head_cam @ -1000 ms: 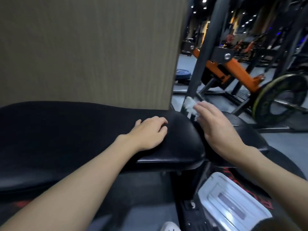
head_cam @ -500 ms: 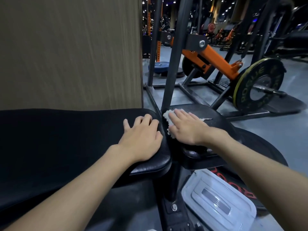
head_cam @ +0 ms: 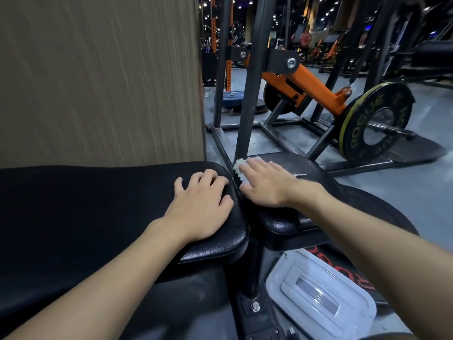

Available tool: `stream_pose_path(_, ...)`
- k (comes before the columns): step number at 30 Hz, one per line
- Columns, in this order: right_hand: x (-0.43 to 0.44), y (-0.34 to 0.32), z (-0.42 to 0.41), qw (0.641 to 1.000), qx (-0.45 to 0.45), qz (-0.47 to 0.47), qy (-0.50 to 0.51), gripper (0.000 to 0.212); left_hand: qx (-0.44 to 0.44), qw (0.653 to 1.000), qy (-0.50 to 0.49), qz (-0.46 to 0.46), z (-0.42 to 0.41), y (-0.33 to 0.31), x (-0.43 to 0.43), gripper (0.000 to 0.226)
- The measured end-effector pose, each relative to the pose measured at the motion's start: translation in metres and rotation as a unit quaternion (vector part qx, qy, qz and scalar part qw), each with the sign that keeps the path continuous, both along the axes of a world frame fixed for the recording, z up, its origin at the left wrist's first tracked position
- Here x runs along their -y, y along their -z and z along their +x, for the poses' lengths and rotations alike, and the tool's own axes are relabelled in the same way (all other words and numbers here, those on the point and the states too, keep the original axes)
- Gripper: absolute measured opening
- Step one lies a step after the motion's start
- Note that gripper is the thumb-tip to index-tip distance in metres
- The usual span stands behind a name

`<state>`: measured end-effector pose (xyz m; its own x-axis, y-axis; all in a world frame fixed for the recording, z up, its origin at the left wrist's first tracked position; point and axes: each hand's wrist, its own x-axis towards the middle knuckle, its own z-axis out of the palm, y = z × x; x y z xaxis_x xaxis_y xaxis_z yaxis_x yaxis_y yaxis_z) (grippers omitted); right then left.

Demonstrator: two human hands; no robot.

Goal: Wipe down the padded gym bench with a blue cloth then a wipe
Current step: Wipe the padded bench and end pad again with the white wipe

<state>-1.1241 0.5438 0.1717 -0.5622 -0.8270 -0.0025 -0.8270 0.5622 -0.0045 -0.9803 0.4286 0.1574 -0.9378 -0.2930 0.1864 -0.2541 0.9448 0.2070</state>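
The padded gym bench has a long black back pad (head_cam: 85, 204) on the left and a smaller black seat pad (head_cam: 289, 224) to its right, with a narrow gap between them. My left hand (head_cam: 203, 207) rests flat near the right end of the long pad, fingers relaxed. With straight fingers, my right hand (head_cam: 263, 185) presses a white wipe (head_cam: 239, 169) onto the seat pad's left edge beside the gap. Most of the wipe is hidden under the palm; a thin strip of it (head_cam: 301, 174) shows past my wrist. No blue cloth is in view.
A white plastic lidded box (head_cam: 318, 293) lies on the floor under the seat pad. A black upright post (head_cam: 252, 94) rises just behind the wipe. An orange lever arm (head_cam: 308, 87) with a Rogue weight plate (head_cam: 377, 121) stands behind right. A tan wall panel (head_cam: 98, 77) fills the left.
My right hand came down from the far corner of the bench onto the seat pad's left edge with the wipe pressed beneath it. The left hand stayed on the long pad.
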Motion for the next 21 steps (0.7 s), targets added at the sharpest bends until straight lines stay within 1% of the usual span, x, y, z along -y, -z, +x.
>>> stream_pose_path(2,-0.026,-0.002,0.025,1.000,-0.008,-0.004,-0.013,0.053,0.004,1.000,-0.004,0.000,0.002,-0.002,-0.002,0.042)
stream_pose_path(5,-0.067,-0.002,0.057,1.000,-0.017,0.005,-0.024,0.063,0.015,1.000,-0.012,0.001,0.003,-0.007,-0.008,0.042)
stream_pose_path(7,-0.081,-0.003,0.065,0.999,-0.023,0.020,-0.023,0.069,0.007,0.999,0.006,0.033,-0.002,-0.012,-0.017,0.041)
stream_pose_path(8,-0.082,-0.004,0.063,0.999,-0.022,0.024,-0.021,0.067,-0.005,0.998,0.015,0.062,-0.004,-0.014,-0.022,0.043)
stream_pose_path(10,-0.076,-0.007,0.054,1.000,-0.005,0.027,-0.015,0.060,-0.024,0.994,0.013,0.103,-0.009,-0.015,-0.031,0.045)
stream_pose_path(15,-0.046,-0.008,0.011,0.999,0.037,0.025,0.025,0.059,-0.029,0.996,0.007,0.078,-0.009,-0.002,-0.035,0.044)
stream_pose_path(21,0.001,-0.010,-0.051,0.996,0.055,0.020,0.070,0.059,-0.024,0.999,0.023,0.032,-0.014,0.001,-0.034,0.044)
